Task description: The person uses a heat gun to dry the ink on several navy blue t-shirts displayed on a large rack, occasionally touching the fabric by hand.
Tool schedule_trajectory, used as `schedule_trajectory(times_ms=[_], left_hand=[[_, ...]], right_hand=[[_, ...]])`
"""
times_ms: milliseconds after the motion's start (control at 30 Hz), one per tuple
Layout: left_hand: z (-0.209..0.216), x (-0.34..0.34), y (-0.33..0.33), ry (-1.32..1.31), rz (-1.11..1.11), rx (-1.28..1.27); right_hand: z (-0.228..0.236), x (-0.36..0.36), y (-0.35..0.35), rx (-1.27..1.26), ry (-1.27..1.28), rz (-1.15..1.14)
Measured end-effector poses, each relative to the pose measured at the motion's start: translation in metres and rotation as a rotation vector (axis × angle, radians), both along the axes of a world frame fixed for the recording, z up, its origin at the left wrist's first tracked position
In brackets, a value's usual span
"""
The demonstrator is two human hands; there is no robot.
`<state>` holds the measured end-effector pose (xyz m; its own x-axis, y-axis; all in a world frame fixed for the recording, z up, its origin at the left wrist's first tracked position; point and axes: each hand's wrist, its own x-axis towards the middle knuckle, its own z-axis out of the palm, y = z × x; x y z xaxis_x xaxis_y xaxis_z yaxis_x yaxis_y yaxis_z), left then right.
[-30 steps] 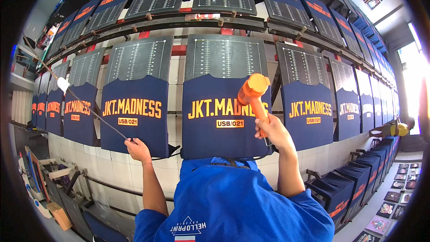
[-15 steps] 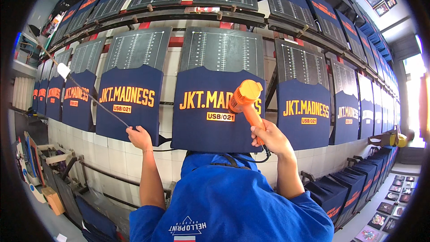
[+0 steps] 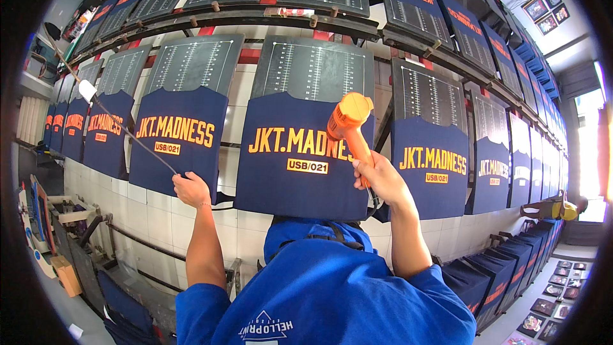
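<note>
We wrap our right hand (image 3: 382, 179) around an orange heat gun (image 3: 351, 114), which stands above that grip over a navy shirt (image 3: 274, 186); our left hand (image 3: 193, 190) pinches a thin rod (image 3: 142, 144) (a white piece (image 3: 87, 90) sits up-left of it).

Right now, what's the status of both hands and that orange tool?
Left fingers holding thin rod. Right fingers gripping orange tool. Navy shirt in front, its right side partly blocked from view by the tool.

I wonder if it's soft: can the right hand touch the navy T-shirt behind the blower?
Probably yes: nothing visible blocks the right hand from the navy T-shirt, though that hand holds the orange blower.
</note>
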<state>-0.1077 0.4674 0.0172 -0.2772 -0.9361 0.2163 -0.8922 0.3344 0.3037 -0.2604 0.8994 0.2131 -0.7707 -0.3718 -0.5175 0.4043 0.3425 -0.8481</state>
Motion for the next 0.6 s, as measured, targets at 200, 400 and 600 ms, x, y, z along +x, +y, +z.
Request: schedule_trajectory(times_ms=[200,400,600], left_hand=[[0.003,-0.001,0.002,-0.009,-0.005,-0.001],[-0.001,0.002,-0.001,-0.021,0.006,-0.009],[-0.002,0.000,0.000,-0.021,0.002,-0.019]], right_hand=[[-0.001,-0.005,0.000,-0.014,0.001,-0.026],[0.008,0.019,0.016,0.029,-0.063,0.015],[0.014,0.037,0.027,0.003,-0.110,0.007]])
